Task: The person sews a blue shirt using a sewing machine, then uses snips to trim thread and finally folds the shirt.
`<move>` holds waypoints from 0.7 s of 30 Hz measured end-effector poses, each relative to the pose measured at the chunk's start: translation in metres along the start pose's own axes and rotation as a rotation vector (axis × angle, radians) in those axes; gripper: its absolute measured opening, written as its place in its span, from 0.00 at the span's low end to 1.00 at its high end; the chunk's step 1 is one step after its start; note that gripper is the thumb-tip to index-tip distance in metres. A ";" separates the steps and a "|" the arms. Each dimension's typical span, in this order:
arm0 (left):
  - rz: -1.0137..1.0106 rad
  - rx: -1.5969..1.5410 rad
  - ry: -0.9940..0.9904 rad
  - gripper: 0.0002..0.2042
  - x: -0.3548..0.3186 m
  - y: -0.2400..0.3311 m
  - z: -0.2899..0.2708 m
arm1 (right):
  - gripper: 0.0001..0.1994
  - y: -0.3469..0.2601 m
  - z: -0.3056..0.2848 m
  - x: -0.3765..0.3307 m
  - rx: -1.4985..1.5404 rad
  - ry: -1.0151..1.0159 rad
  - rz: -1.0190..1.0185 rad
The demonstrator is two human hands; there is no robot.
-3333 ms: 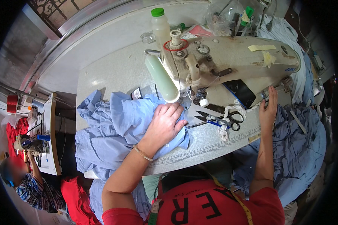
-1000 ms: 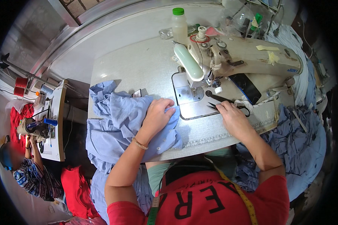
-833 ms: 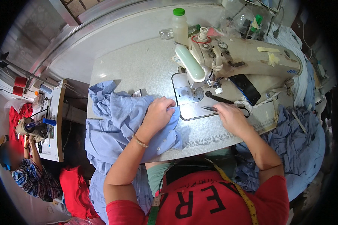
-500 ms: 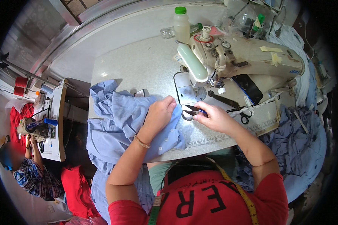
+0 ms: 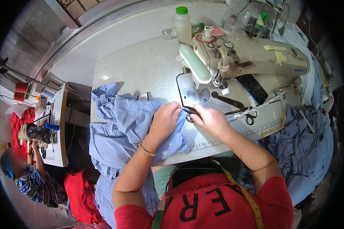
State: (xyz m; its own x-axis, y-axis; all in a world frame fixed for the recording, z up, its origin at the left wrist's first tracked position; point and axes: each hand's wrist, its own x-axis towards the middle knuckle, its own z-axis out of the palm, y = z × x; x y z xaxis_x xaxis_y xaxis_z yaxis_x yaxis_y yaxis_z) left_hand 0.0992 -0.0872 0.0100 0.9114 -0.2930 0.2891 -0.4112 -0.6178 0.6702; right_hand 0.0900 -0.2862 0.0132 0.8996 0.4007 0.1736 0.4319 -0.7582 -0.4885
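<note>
At the table edge | left hand [image 5: 165, 121] fingers pressed flat on blue shirt [image 5: 130, 126] | right hand [image 5: 211, 121] fingers clamped on scissors [image 5: 190, 112] | keep cloth taut, snip close.

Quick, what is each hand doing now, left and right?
Left hand: pressed flat on the blue garment, fingers curled at its edge.
Right hand: closed around small black scissors.

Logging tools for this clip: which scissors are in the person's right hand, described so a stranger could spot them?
Start at the cream industrial sewing machine on the grey speckled table. Just in front of its needle plate, the right hand holds small dark-handled scissors at the edge of the light blue shirt fabric. Another dark-handled pair of scissors lies untouched farther right.
</note>
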 end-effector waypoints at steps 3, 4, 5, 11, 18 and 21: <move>0.002 -0.006 -0.001 0.04 -0.001 0.000 0.001 | 0.11 0.004 0.010 -0.003 -0.054 0.072 -0.049; 0.001 -0.010 -0.002 0.04 -0.001 0.000 0.001 | 0.11 0.004 0.013 -0.004 -0.076 0.083 -0.055; 0.012 -0.006 0.000 0.04 -0.001 0.000 0.001 | 0.10 0.004 0.014 -0.004 -0.096 0.093 -0.062; -0.177 -0.205 -0.006 0.04 -0.003 -0.011 0.004 | 0.11 0.002 0.005 -0.002 -0.025 0.040 0.055; -0.368 -0.530 -0.001 0.05 0.001 -0.014 0.005 | 0.16 0.005 -0.007 -0.004 0.386 -0.040 0.212; -0.389 -0.554 -0.013 0.05 0.002 -0.014 0.006 | 0.16 0.008 -0.004 -0.004 0.499 -0.054 0.182</move>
State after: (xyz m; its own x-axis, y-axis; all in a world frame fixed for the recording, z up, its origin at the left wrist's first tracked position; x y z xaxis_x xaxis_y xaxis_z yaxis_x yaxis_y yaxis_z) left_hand 0.1065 -0.0827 -0.0030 0.9895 -0.1356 -0.0496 0.0194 -0.2157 0.9763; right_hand 0.0905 -0.2959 0.0121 0.9469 0.3213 0.0099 0.1739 -0.4861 -0.8564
